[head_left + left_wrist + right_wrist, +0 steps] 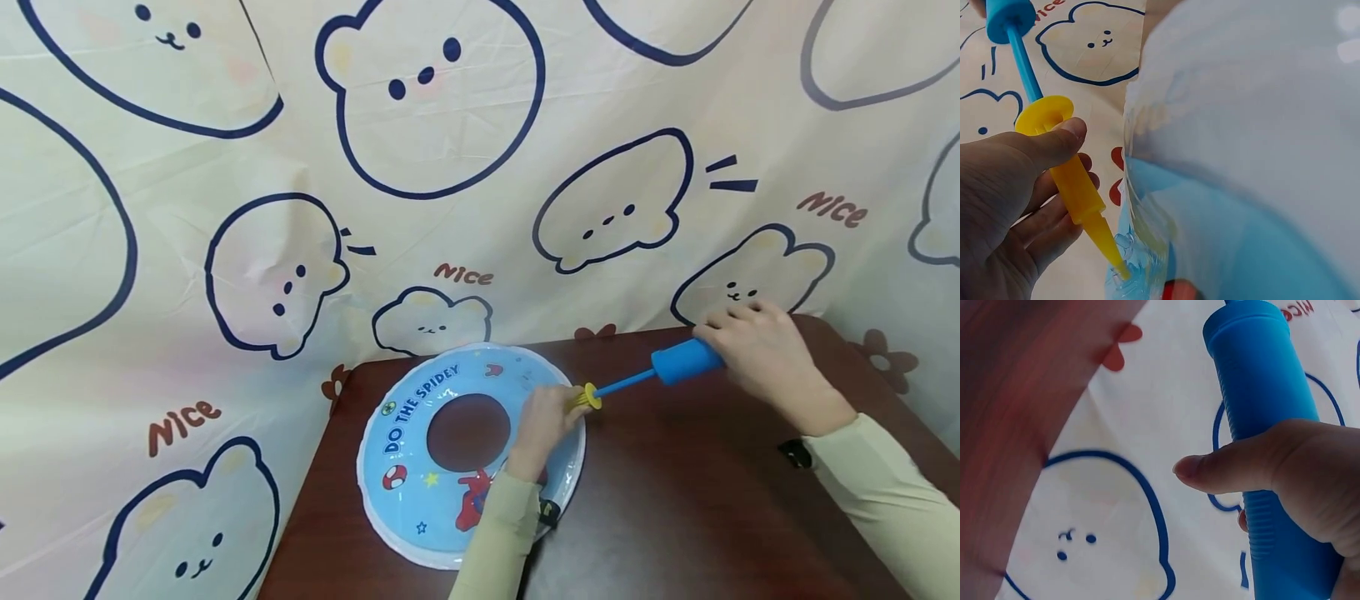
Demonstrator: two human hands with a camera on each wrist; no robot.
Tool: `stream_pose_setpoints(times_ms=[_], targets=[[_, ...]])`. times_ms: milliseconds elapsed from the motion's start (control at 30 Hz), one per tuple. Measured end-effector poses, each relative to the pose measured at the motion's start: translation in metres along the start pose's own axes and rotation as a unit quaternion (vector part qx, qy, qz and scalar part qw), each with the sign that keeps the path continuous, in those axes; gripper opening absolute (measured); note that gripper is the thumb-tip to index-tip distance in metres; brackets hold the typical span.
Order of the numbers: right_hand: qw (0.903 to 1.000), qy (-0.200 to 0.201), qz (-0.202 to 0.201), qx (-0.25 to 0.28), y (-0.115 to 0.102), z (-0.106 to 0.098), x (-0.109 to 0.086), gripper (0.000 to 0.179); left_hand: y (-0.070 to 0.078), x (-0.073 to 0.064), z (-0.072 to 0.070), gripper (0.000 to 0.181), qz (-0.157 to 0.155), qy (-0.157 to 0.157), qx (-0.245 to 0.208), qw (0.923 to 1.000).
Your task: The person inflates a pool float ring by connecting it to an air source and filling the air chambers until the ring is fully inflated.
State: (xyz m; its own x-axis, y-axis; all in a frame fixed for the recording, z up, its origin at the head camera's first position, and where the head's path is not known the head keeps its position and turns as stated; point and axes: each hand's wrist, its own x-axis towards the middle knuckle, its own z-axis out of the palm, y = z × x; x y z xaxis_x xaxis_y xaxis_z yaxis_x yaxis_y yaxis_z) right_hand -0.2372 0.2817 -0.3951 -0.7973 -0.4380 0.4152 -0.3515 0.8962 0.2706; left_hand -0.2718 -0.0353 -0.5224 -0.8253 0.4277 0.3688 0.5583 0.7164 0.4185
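A hand pump with a blue barrel [684, 361] and a yellow nozzle end [1079, 187] spans my two hands, its thin blue rod [624, 382] drawn out between them. My left hand [542, 425] pinches the yellow part between thumb and fingers, below its round flange. In the left wrist view the yellow tip sits at the clear valve [1125, 269] of a swim ring. My right hand [765, 358] grips the blue barrel. The light blue swim ring [405, 517], printed with letters and a red figure, lies on the table beneath my left hand and looks filled out.
The dark brown table [675, 517] stretches to the right of the ring. Behind it hangs a pale cloth [510, 233] printed with bear outlines. Dark straps [550, 512] show at both wrists.
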Motion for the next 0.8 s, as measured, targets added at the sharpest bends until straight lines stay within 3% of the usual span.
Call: stream_pose_setpoints(times_ms=[133,267,500,800], targets=[[0.9998,-0.007,0.016,0.002,0.010,-0.007,-0.004,0.065,0.000,0.001,0.000,0.034,-0.001,-0.002,0.018,0.9998],[0.9998,0.019,0.004,-0.003,0.007,-0.005,-0.005,0.064,0.001,-0.001,-0.002,0.035,0.015,-0.005,0.056,0.9983],[0.9950,0.086,-0.043,-0.024,-0.016,0.013,0.006,0.051,0.003,-0.001,-0.005,0.026,0.030,0.002,0.059,0.9978],[0.9951,0.068,-0.056,-0.043,-0.058,0.037,0.026,0.050,0.001,0.000,-0.003,0.020,0.035,0.015,0.037,0.9986]])
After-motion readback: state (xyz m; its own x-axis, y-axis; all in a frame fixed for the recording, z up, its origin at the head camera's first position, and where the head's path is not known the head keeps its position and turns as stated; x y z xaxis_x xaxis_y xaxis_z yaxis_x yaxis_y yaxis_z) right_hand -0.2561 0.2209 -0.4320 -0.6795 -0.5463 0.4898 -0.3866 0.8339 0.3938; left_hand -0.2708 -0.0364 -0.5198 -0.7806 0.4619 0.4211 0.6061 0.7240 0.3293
